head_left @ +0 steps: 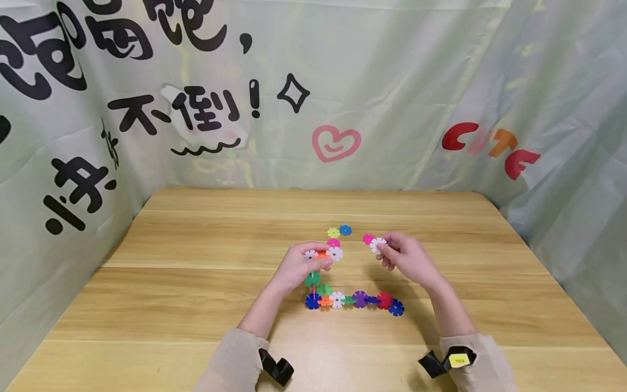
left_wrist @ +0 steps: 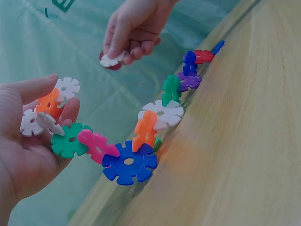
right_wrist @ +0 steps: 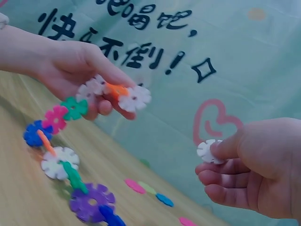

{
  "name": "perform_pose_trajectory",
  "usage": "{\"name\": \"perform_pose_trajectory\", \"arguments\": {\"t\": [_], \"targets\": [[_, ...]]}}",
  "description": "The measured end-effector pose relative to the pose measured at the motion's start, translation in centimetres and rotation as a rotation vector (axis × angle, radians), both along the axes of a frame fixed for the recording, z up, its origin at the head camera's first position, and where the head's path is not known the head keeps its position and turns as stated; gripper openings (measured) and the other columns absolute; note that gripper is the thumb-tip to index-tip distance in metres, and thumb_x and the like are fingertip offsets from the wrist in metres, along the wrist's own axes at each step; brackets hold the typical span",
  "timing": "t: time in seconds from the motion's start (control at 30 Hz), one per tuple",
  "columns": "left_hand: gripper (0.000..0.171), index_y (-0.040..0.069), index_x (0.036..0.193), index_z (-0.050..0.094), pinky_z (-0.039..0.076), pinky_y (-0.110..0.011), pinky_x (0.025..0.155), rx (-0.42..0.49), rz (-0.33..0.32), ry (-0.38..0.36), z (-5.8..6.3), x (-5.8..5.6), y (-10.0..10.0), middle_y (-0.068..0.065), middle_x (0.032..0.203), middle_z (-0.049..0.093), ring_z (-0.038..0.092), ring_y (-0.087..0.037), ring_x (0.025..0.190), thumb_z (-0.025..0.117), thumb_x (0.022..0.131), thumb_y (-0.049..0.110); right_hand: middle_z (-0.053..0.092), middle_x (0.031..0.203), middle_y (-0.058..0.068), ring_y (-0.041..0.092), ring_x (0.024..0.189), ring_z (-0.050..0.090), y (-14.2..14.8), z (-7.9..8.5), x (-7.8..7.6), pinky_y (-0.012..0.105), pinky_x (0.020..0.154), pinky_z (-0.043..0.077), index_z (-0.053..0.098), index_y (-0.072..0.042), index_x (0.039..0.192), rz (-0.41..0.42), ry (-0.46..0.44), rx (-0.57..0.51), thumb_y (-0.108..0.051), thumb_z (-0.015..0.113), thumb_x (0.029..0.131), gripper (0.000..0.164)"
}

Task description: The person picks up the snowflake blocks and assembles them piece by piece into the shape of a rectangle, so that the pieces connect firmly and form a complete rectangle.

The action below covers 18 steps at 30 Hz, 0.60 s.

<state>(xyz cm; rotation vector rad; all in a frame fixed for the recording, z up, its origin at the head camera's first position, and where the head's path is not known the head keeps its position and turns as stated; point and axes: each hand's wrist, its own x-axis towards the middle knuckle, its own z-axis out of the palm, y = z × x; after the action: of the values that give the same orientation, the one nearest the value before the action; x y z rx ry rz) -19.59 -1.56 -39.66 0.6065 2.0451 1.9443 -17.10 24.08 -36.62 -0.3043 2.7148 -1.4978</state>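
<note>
Flower-shaped notched plastic discs are linked into an L-shaped chain, with a dark blue disc (left_wrist: 129, 162) at its corner. My left hand (head_left: 299, 265) pinches the raised end, where an orange disc (left_wrist: 49, 102) sits between white discs. Below the fingers hang a green disc (left_wrist: 70, 140) and a pink disc (left_wrist: 97, 147). My right hand (head_left: 407, 260) pinches a loose white disc (right_wrist: 209, 151) between thumb and fingers, apart from the chain. A red edge shows behind this disc in the left wrist view. The chain's other arm runs rightward along the table through a purple disc (head_left: 360, 299).
Beyond the hands on the wooden table (head_left: 196, 305) lie a yellow disc (head_left: 333, 232), a blue disc (head_left: 345, 230) and a loose pink disc (head_left: 333, 243). Another pink disc (head_left: 367, 238) lies near my right fingertips. A printed curtain (head_left: 392, 81) stands behind the table.
</note>
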Motion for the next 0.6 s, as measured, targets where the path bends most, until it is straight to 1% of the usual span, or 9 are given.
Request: {"name": "perform_pose_trajectory", "arguments": {"t": [0.17, 0.27, 0.37, 0.5, 0.6], "targets": [[0.03, -0.005, 0.113, 0.062, 0.05, -0.046, 0.081, 0.004, -0.009, -0.001, 0.1, 0.1, 0.1, -0.016, 0.1, 0.065, 0.065, -0.021, 0.076, 0.066, 0.085, 0.009, 0.056, 0.078, 0.016, 0.019, 0.062, 0.051, -1.3, 0.2, 0.3, 0.033, 0.055, 0.049, 0.054, 0.005, 0.11, 0.006, -0.011, -0.03, -0.01, 0.049, 0.097, 0.021], [0.032, -0.006, 0.113, 0.061, 0.05, -0.047, 0.081, 0.011, -0.014, 0.0, 0.1, 0.1, 0.1, -0.018, 0.101, 0.065, 0.066, -0.023, 0.077, 0.066, 0.086, 0.009, 0.055, 0.078, 0.016, 0.017, 0.061, 0.049, -2.0, 0.2, 0.4, 0.031, 0.054, 0.048, 0.053, 0.006, 0.117, 0.002, -0.025, -0.075, -0.009, 0.048, 0.097, 0.025], [0.032, -0.006, 0.113, 0.061, 0.05, -0.047, 0.081, 0.014, -0.012, -0.004, 0.0, 0.1, 0.1, -0.019, 0.101, 0.065, 0.066, -0.023, 0.077, 0.066, 0.085, 0.009, 0.054, 0.078, 0.016, 0.015, 0.06, 0.048, -2.6, 0.2, 0.5, 0.03, 0.053, 0.047, 0.05, 0.007, 0.122, -0.001, -0.057, -0.133, -0.009, 0.049, 0.097, 0.03], [0.03, -0.005, 0.112, 0.063, 0.05, -0.048, 0.081, 0.01, -0.007, -0.007, 0.1, 0.1, 0.1, -0.017, 0.103, 0.065, 0.066, -0.019, 0.075, 0.066, 0.085, 0.009, 0.054, 0.076, 0.012, 0.015, 0.06, 0.048, -3.2, 0.1, 0.6, 0.029, 0.053, 0.047, 0.048, 0.008, 0.124, -0.003, -0.095, -0.203, -0.008, 0.051, 0.096, 0.033], [0.03, -0.004, 0.112, 0.063, 0.05, -0.049, 0.081, 0.009, -0.005, -0.007, 0.2, 0.2, 0.1, -0.016, 0.102, 0.065, 0.065, -0.017, 0.074, 0.067, 0.085, 0.009, 0.055, 0.075, 0.011, 0.015, 0.06, 0.049, -3.5, 0.1, 0.7, 0.028, 0.053, 0.048, 0.047, 0.007, 0.122, -0.007, -0.124, -0.255, -0.007, 0.052, 0.095, 0.031]]}}
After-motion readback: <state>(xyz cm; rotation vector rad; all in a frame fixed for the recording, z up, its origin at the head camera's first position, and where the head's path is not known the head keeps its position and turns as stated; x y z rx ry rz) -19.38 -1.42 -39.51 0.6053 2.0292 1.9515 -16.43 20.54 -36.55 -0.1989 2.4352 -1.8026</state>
